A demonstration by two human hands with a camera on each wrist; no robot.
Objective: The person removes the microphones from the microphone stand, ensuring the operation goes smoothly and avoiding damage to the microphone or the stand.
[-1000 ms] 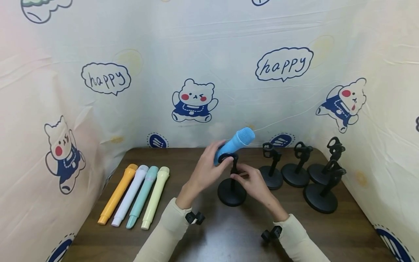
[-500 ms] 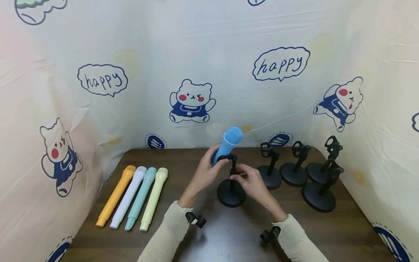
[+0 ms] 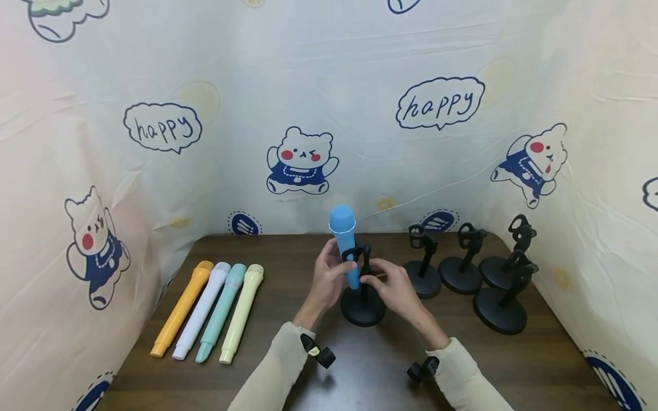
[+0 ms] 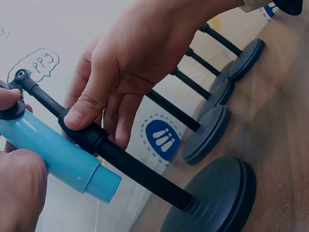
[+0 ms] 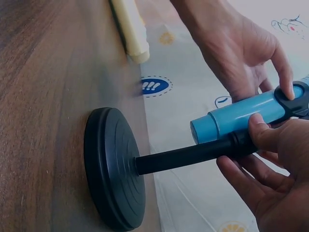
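A blue toy microphone [image 3: 342, 224] stands nearly upright in the head view, its lower handle [image 4: 72, 162] running alongside the pole of a black microphone stand [image 3: 363, 310]. My left hand [image 3: 327, 275] grips the microphone from the left, thumb at the stand's clip ring [image 5: 292, 104], which lies round the handle. With thumb and fingers, my right hand [image 3: 393, 285] pinches the thick collar [image 4: 87, 135] partway up the pole. The stand's round base [image 5: 113, 166] rests on the table. The handle's narrower lower end hangs free beside the pole, above the base.
To the left lie an orange microphone [image 3: 182, 308], a lilac one [image 3: 202, 311], a teal one [image 3: 221, 313] and a pale yellow one [image 3: 241, 314]. Several black stands [image 3: 461, 274] are grouped at the right. A printed cloth [image 3: 360, 85] hangs behind the wooden table [image 3: 370, 377].
The blue microphone has swung from leaning right to nearly upright, and its lower end now shows below the clip. My left hand has turned and lowered with it; the right keeps its pinch.
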